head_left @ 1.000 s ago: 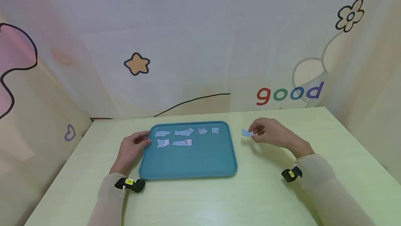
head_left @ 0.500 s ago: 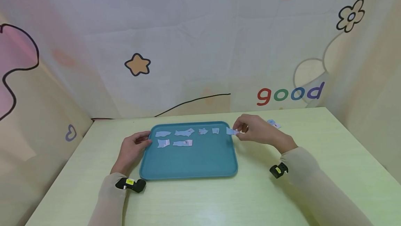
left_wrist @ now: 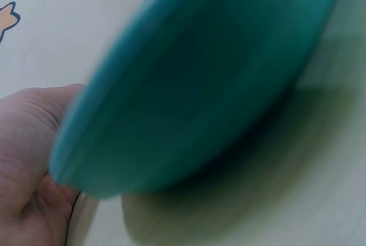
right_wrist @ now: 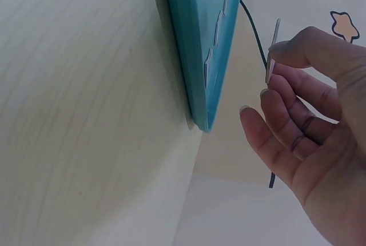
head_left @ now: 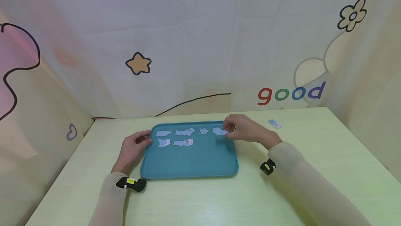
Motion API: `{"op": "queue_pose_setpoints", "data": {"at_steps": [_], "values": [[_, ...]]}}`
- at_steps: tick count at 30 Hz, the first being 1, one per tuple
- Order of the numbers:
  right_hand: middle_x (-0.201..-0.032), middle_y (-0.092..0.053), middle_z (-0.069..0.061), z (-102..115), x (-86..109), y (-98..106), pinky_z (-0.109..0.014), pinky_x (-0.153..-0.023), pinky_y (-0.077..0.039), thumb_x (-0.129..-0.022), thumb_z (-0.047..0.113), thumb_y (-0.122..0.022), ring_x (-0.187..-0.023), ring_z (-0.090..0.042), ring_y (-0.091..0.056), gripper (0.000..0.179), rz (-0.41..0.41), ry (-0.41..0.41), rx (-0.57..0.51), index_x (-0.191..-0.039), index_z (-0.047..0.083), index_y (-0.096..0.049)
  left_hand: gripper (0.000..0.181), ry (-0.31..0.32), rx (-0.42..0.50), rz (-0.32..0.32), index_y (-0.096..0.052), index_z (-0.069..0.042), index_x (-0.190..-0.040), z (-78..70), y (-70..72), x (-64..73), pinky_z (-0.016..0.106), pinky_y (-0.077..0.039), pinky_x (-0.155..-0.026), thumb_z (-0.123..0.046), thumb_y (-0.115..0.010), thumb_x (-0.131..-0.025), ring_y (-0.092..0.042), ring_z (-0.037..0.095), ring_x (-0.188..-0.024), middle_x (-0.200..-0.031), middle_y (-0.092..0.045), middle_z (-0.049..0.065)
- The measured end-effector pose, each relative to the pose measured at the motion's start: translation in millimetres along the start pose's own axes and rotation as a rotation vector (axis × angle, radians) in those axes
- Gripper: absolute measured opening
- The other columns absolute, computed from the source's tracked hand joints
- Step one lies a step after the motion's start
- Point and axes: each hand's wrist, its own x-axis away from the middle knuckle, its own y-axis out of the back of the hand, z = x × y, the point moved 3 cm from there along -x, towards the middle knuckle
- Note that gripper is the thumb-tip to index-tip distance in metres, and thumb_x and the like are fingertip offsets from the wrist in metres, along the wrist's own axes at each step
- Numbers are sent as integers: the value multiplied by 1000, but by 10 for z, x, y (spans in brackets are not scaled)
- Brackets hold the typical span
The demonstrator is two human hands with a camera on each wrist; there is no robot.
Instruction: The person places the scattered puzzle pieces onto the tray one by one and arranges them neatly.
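Note:
A blue-green tray (head_left: pixel 191 163) lies on the table, bearing several pale blue torn paper pieces in two rows along its far part. My left hand (head_left: pixel 132 151) grips the tray's left rim, seen close and blurred in the left wrist view. Over the tray's far right corner, my right hand (head_left: pixel 249 131) pinches another torn paper piece (right_wrist: pixel 273 57) between thumb and fingers. In the right wrist view this piece appears edge-on, raised above the tray. In the head view it overlaps the rightmost piece of the far row, which is partly hidden.
Beyond the right hand, a small blue and white paper piece (head_left: pixel 275 124) lies on the pale wooden table (head_left: pixel 194 201). A printed curtain (head_left: pixel 200 45) rises behind the table and along both sides.
My right hand has carried the pinched paper piece leftward from the table to above the tray's far right corner. The paper behind it came into view. My left hand stays on the rim.

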Motion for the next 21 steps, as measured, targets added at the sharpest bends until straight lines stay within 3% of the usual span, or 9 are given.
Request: {"op": "queue_pose_setpoints", "data": {"at_steps": [21], "values": [[-102,-66,-2,149,-283,-243,-32,-89,-58,-93,9,-78,-94,-18,-63,13,85,21,34,-106,5,-76,43,7,9,-1,-63,0,-145,-26,15,8,40,-55,-104,-11,-70,-104,-64,33,-122,-133,-67,21]]}}
